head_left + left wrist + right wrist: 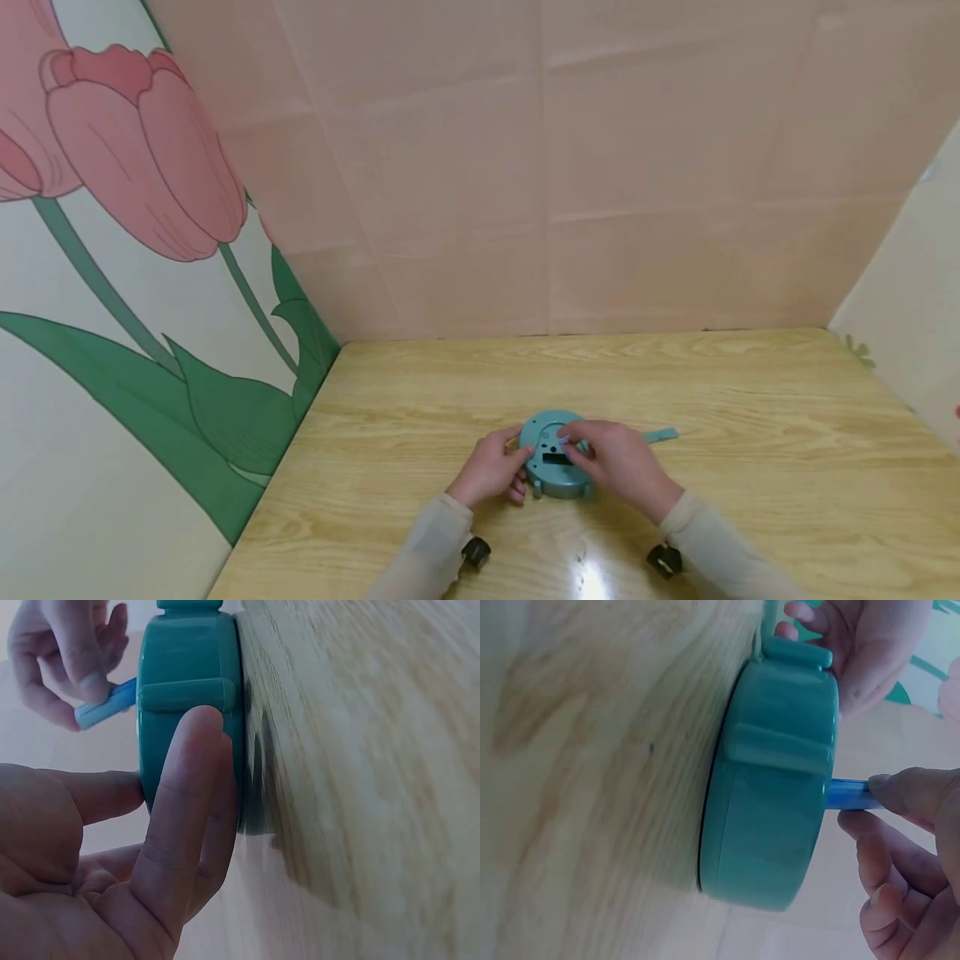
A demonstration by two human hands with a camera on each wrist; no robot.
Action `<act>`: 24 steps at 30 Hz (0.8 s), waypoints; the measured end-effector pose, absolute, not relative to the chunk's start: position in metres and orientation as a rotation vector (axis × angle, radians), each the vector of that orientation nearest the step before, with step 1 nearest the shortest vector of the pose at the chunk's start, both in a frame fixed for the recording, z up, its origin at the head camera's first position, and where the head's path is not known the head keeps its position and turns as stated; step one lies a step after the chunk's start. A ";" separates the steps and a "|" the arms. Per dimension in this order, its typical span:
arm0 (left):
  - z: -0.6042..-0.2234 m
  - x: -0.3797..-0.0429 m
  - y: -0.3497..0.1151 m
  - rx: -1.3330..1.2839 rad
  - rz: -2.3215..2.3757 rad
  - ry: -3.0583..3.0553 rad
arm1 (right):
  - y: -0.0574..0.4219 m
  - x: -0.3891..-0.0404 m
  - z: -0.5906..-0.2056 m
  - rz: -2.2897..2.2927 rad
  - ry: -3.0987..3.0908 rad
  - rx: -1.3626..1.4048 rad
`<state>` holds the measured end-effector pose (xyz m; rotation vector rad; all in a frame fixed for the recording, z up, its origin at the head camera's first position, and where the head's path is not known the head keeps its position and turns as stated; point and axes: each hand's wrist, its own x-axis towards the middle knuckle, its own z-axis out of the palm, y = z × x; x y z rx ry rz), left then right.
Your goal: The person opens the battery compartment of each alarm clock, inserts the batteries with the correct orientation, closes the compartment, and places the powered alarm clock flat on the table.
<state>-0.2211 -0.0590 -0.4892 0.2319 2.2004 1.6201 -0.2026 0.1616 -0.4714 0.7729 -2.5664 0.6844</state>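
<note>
A round teal clock [558, 482] lies face down, with its back and a dark, uncovered battery slot [557, 458] turned up. My left hand [492, 468] grips the clock's left edge, thumb on the back and fingers along the side, as the left wrist view shows. Between right thumb and fingertips, my right hand [617, 460] pinches a slim blue battery [851, 794] over the back. In the right wrist view the battery's lower end meets the clock's back edge; whether it is inside the slot is hidden. Small feet [187, 696] stick out from the clock's rim.
A teal strip [663, 435] lies on the wood-grain table [420, 392] just right of the clock, partly behind my right hand. Beyond the table's back edge hangs a pinkish sheet [450, 208]. A tulip-patterned wall [142, 158] stands at the left, a pale one [918, 292] at the right.
</note>
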 end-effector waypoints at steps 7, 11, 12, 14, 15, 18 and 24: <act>-0.491 -0.221 -0.059 0.224 1.613 2.188 | 0.155 -0.202 -0.474 0.579 -2.583 0.836; -0.490 -0.221 -0.059 0.237 1.609 2.194 | 0.152 -0.203 -0.476 0.528 -2.554 0.858; -0.489 -0.221 -0.059 0.239 1.610 2.195 | 0.152 -0.203 -0.477 0.523 -2.544 0.863; -0.488 -0.221 -0.059 0.237 1.613 2.196 | 0.151 -0.204 -0.478 0.506 -2.524 0.880; -0.487 -0.221 -0.059 0.234 1.614 2.196 | 0.151 -0.205 -0.478 0.491 -2.515 0.896; -0.486 -0.220 -0.059 0.228 1.620 2.196 | 0.150 -0.206 -0.481 0.452 -2.502 0.937; -0.486 -0.219 -0.059 0.222 1.625 2.196 | 0.149 -0.206 -0.484 0.426 -2.528 0.945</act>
